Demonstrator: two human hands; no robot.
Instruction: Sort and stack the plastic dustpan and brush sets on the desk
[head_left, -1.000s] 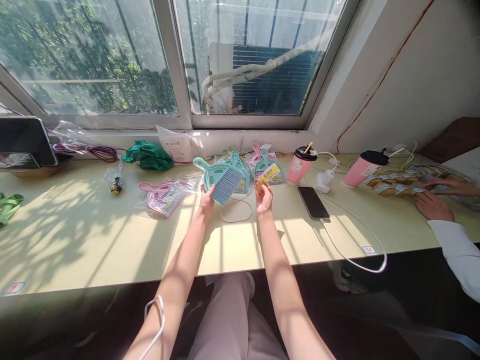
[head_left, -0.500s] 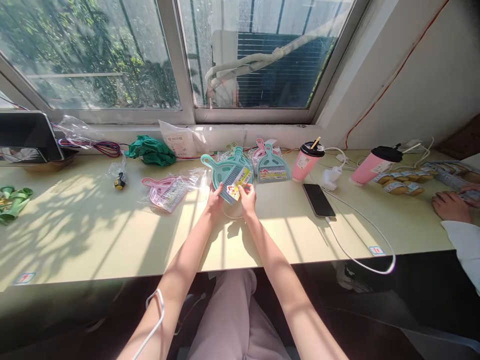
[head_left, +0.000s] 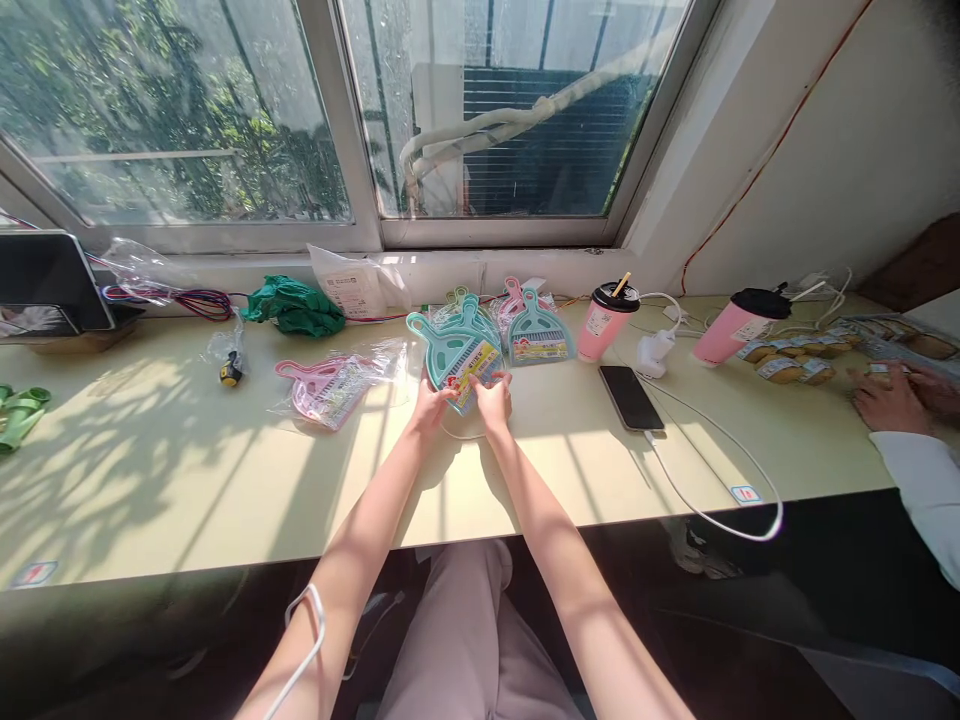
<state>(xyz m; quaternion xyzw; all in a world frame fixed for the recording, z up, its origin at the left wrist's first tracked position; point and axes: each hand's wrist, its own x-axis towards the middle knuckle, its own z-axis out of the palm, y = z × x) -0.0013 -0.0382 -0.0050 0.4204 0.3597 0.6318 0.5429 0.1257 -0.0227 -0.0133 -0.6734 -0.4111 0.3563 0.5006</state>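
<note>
Above the table I hold a teal dustpan (head_left: 439, 352) with a striped-bristle brush lying in it, its handle toward the upper left. My left hand (head_left: 429, 408) is closed on the lower left edge, thumb on top. A yellow printed label card (head_left: 474, 368) lies across the bristles. My right hand (head_left: 493, 403) grips at the card's lower right side, thumb on its face; its other fingers are partly hidden. Just behind are more dustpan sets, and another teal dustpan (head_left: 540, 325) with a label card lies to the right.
A pink bagged dustpan set (head_left: 330, 388) lies left, near crumpled green plastic (head_left: 292, 305). On the right are a phone (head_left: 630, 398) on a white cable, two pink cups (head_left: 606, 325), a charger (head_left: 654, 350) and packaged items (head_left: 795, 360) by another person's hands (head_left: 892, 400).
My right hand has brought the label card from the right onto the brush in the dustpan. Both hands are now close together, and the dustpan has turned slightly. The view has shifted a little.
</note>
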